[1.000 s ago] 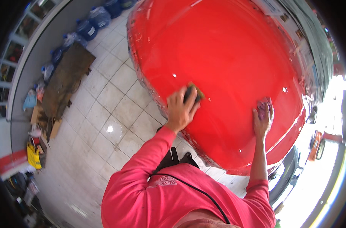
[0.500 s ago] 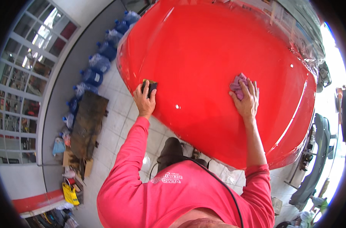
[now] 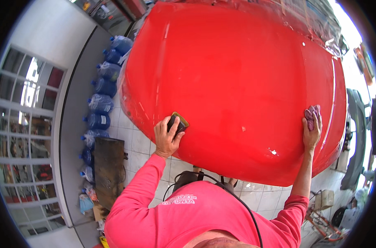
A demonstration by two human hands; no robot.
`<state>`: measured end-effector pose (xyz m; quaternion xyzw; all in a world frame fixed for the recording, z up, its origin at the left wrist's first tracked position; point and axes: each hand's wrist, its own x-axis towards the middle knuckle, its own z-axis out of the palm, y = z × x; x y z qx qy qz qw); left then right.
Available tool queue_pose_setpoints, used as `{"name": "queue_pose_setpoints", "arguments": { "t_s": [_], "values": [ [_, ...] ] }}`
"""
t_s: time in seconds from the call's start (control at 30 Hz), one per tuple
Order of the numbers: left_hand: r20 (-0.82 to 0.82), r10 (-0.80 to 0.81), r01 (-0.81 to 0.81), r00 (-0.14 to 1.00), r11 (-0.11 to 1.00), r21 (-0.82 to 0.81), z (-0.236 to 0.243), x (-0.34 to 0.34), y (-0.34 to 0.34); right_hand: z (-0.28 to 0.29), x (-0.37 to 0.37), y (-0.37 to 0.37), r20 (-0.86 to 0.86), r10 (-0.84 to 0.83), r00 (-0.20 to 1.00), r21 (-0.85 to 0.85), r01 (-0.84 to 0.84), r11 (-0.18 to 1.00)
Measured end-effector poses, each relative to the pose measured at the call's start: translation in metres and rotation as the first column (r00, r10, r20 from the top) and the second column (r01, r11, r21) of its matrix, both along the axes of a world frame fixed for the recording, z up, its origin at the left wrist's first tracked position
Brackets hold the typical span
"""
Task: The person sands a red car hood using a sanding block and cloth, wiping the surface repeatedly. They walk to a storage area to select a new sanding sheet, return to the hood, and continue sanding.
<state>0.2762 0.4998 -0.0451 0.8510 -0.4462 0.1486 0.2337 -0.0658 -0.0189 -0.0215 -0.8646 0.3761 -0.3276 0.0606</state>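
Observation:
A glossy red car hood stretches out in front of me. My left hand grips a dark block with a yellowish edge, resting on the hood near its front left edge. Whether the block is a sanding block or a sponge I cannot make out. Far to the right, my right hand holds a crumpled purple cloth against the hood beside its long bright crease. The fingers partly cover the cloth.
Clear plastic sheeting covers the car beyond the hood. Blue water jugs line the wall at left, with a dark board by them. A dark bumper stands at right. A black cable crosses my body.
My right hand has moved the cloth rightward and nearer across the hood. My left hand with the block sits farther in on the hood, and the whole view has shifted.

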Motion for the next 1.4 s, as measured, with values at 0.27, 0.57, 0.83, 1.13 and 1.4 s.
{"name": "queue_pose_setpoints", "arguments": {
  "t_s": [0.27,0.57,0.83,1.13,1.4],
  "values": [
    [0.258,-0.025,0.016,0.966,0.999,0.036,0.045,0.293,-0.179,0.006,0.032,-0.001,0.038,0.064,0.997,-0.039,-0.063,0.997],
    [0.046,-0.422,0.412,0.905,0.899,0.148,0.020,0.042,-0.018,-0.009,0.012,-0.005,-0.002,-0.168,0.986,-0.025,0.168,0.986],
    [0.287,-0.201,0.174,0.937,0.978,0.117,0.063,0.328,-0.205,-0.007,0.032,-0.006,0.038,-0.013,0.999,-0.150,0.018,0.988],
    [0.287,-0.311,0.316,0.906,0.948,0.030,0.024,0.142,-0.130,-0.007,0.010,0.012,0.034,-0.148,0.988,-0.098,0.151,0.984],
    [0.098,-0.190,0.193,0.977,0.981,-0.013,0.028,0.020,-0.096,0.005,0.027,0.010,0.019,-0.025,1.000,0.089,0.023,0.996]
  ]
}}
